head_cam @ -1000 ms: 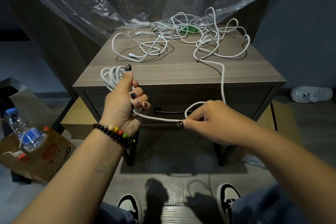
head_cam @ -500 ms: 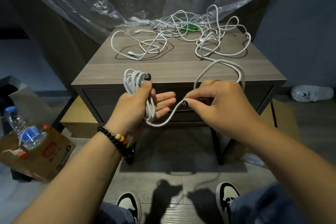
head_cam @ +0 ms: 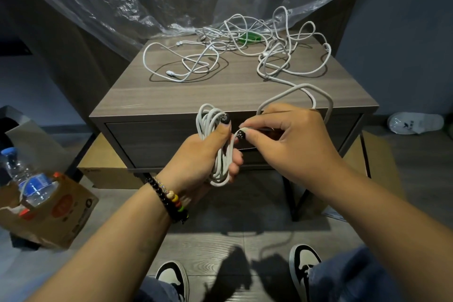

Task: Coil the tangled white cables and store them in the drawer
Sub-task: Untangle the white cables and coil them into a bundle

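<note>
Left hand [head_cam: 203, 152]: fingers curled round one coil [head_cam: 215, 145] of white cable, thumb laid up along the loops, which rise above the thumb tip and hang below the palm. Right hand [head_cam: 289, 142]: thumb and forefinger pinch the free run of the same cable [head_cam: 297, 89] just beside the left thumb, the remaining fingers bent loosely behind. From the pinch this run arches up over the right knuckles and back onto the nightstand [head_cam: 232, 93], joining the tangle of white cables [head_cam: 257, 49] that lies well beyond both hands at the far edge; the number of separate cables in it cannot be told. One drawer [head_cam: 152, 142], closed, sits directly behind the two hands. One green object [head_cam: 250, 39] lies under the tangle. Left of the left forearm, one water bottle [head_cam: 27, 179] stands in one cardboard box [head_cam: 61, 213]. One slipper [head_cam: 414, 123] lies far right of the right hand.
</note>
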`<state>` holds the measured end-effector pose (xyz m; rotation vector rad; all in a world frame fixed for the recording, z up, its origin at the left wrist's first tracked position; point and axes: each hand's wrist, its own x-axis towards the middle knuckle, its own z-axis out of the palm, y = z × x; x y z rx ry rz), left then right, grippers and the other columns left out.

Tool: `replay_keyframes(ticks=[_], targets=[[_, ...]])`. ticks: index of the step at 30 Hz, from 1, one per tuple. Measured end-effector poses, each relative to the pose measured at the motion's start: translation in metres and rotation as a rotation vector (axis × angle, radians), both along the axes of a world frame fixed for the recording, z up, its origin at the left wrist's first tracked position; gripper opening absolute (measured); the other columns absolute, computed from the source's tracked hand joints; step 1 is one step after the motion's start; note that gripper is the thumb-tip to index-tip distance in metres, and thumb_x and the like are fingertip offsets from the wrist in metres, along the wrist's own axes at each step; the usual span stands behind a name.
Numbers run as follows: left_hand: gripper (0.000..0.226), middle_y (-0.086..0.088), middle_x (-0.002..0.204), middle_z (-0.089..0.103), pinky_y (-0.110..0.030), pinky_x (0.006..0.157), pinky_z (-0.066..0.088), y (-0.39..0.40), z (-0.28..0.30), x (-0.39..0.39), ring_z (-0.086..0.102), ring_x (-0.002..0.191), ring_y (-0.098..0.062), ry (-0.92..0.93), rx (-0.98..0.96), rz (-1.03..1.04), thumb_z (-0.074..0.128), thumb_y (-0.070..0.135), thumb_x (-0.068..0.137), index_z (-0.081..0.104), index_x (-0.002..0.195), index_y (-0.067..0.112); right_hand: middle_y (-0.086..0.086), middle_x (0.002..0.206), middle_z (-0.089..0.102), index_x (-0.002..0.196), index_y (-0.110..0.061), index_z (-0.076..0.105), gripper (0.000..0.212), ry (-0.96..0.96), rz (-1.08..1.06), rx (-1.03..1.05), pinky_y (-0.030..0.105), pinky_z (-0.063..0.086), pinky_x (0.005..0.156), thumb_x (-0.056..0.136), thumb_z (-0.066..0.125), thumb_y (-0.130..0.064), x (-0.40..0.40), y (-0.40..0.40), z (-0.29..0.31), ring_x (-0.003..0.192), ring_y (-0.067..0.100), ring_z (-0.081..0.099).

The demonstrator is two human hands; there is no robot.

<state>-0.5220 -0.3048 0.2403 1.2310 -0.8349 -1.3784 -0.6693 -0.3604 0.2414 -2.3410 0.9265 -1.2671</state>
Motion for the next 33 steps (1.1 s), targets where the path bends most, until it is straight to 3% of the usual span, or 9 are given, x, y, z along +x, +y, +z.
replay_keyframes(ticks=[7,11,15,19,23,27,30,33], targets=[[0.041,0.001,0.046,0.037,-0.019,0.039,0.035,-0.001,0.007,0.003,0.032,0.032,-0.006,0.087,-0.014,-0.132,0.055,0.044,0.079,0.059,0.089,0.004,-0.006,0.08,0.072,0.086,-0.016,0.078,0.01,-0.079,0.001,0.102,0.017,0.053,0.072,0.076,0.08,-0.018,-0.006,-0.006,0.006,0.077,0.004,0.067],[0.032,-0.001,0.047,0.036,-0.017,0.038,0.032,0.0,0.009,0.002,0.034,0.033,-0.008,0.054,-0.064,-0.187,0.06,0.036,0.073,0.06,0.08,0.004,-0.004,0.081,0.072,0.088,-0.014,0.078,0.015,-0.031,0.033,0.035,0.02,0.054,0.072,0.076,0.078,-0.022,-0.013,-0.01,0.014,0.079,0.005,0.067],[0.03,0.0,0.047,0.04,-0.019,0.042,0.036,0.0,0.003,0.005,0.043,0.037,-0.01,0.05,-0.062,-0.239,0.06,0.037,0.081,0.052,0.071,0.011,-0.004,0.079,0.073,0.087,-0.015,0.078,0.013,-0.014,0.029,0.022,0.025,0.053,0.071,0.076,0.077,-0.023,-0.015,-0.014,0.013,0.078,0.006,0.066],[0.03,0.002,0.045,0.042,-0.019,0.039,0.041,0.001,0.002,0.007,0.049,0.038,-0.01,0.004,-0.048,-0.22,0.056,0.039,0.078,0.05,0.073,0.01,-0.006,0.081,0.072,0.088,-0.018,0.078,0.01,0.075,0.056,0.059,0.021,0.052,0.073,0.078,0.078,-0.02,-0.017,-0.018,0.012,0.079,0.005,0.064],[0.024,0.004,0.047,0.034,-0.014,0.035,0.029,-0.001,0.012,0.016,0.034,0.033,-0.006,0.119,-0.126,-0.111,0.052,0.035,0.08,0.045,0.073,0.012,-0.012,0.082,0.067,0.096,-0.013,0.076,0.019,0.19,0.07,-0.073,0.013,0.047,0.069,0.088,0.065,-0.027,-0.021,-0.024,0.015,0.077,0.003,0.06],[0.024,0.01,0.046,0.034,-0.014,0.038,0.033,-0.006,0.02,0.041,0.033,0.035,-0.002,0.241,-0.161,0.056,0.048,0.038,0.088,0.045,0.073,0.019,-0.015,0.078,0.062,0.095,-0.011,0.074,0.021,0.219,0.035,-0.111,0.015,0.045,0.065,0.091,0.058,-0.024,-0.024,-0.026,0.017,0.073,0.002,0.057],[0.028,0.01,0.047,0.035,-0.016,0.039,0.033,-0.006,0.017,0.05,0.033,0.036,-0.003,0.194,-0.153,0.105,0.047,0.039,0.093,0.046,0.072,0.02,-0.009,0.079,0.067,0.096,-0.012,0.073,0.015,0.209,0.048,-0.034,0.017,0.044,0.065,0.093,0.06,-0.018,-0.021,-0.021,0.015,0.076,0.003,0.058],[0.028,0.009,0.048,0.036,-0.017,0.038,0.033,-0.003,0.014,0.044,0.034,0.036,-0.004,0.186,-0.138,0.037,0.049,0.043,0.087,0.047,0.073,0.019,-0.021,0.077,0.058,0.107,-0.019,0.07,0.019,0.315,0.039,0.168,0.009,0.039,0.061,0.096,0.054,-0.02,-0.013,-0.014,0.008,0.071,-0.009,0.054]])
